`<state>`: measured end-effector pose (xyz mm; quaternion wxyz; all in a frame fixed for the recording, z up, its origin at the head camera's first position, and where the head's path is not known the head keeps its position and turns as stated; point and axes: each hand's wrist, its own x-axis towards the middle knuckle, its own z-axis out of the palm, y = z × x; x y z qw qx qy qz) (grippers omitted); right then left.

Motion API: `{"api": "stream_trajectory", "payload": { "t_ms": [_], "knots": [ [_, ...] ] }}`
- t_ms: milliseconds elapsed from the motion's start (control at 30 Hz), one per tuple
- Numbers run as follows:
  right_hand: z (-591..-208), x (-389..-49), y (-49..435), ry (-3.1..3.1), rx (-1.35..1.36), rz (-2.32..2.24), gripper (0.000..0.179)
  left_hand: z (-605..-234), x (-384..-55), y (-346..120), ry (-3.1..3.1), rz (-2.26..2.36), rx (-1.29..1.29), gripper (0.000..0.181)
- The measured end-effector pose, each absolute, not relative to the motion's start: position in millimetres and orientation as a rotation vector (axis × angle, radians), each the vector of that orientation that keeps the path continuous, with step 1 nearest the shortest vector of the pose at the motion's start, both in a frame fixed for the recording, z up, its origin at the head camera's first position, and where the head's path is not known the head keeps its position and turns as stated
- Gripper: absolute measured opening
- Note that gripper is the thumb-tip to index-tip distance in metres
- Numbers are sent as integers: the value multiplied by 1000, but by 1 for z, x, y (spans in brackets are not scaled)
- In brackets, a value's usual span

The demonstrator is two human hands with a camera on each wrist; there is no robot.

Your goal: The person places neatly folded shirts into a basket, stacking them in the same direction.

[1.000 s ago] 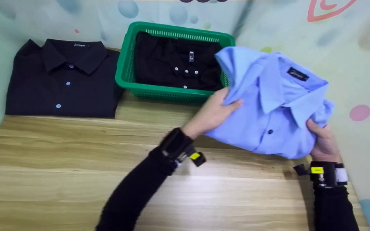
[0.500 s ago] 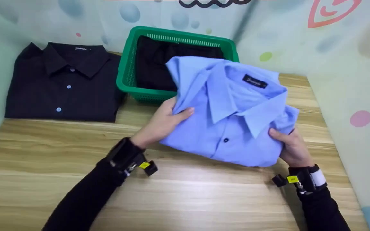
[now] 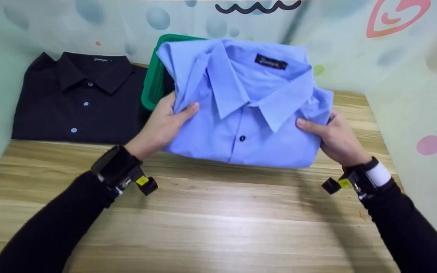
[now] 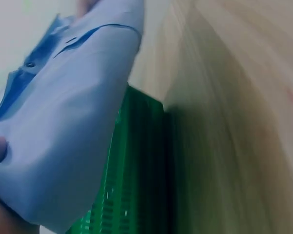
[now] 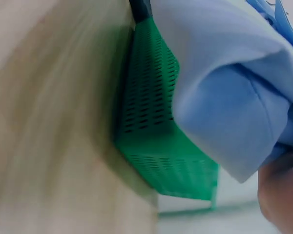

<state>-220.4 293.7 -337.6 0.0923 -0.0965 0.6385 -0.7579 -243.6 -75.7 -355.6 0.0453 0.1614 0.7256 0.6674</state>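
Observation:
A folded light-blue shirt (image 3: 218, 132) with a dark collar label and a dark button hangs in the air between both hands, collar toward the back. Its left side is gripped by my left hand (image 3: 161, 123), thumb on top. My right hand (image 3: 341, 138) pinches the right side the same way. Beneath and behind the shirt stands a green basket (image 3: 151, 85), mostly covered in the head view; its perforated side (image 5: 149, 92) shows in the right wrist view. The black garment inside it is nearly all hidden.
A folded black shirt (image 3: 51, 110) with white buttons lies at the back left, beside the basket. Patterned walls enclose the back and both sides of the wooden table (image 3: 218, 220).
Both hands have carried the blue shirt leftward from the right side, then up and back over the basket. It now covers most of the basket and the black garment there.

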Motion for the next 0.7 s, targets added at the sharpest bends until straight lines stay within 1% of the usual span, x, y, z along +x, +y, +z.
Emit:
{"api": "stream_trajectory", "payload": {
  "t_ms": [133,333,500,700],
  "knots": [
    [-319,-242,283,1971,-249,-2221,34,-344,-262,-81,2275,1996,449,41],
    [-298,-275,268,2174,-30,-2111,41,-327,-292,-84,2439,1873,411,40],
    [-292,-300,257,2291,159,-1981,42,-320,-315,-82,2520,1757,318,35],
    [-292,-323,239,2373,379,-1799,40,-315,-339,-81,2504,1646,171,38]
  ]
}}
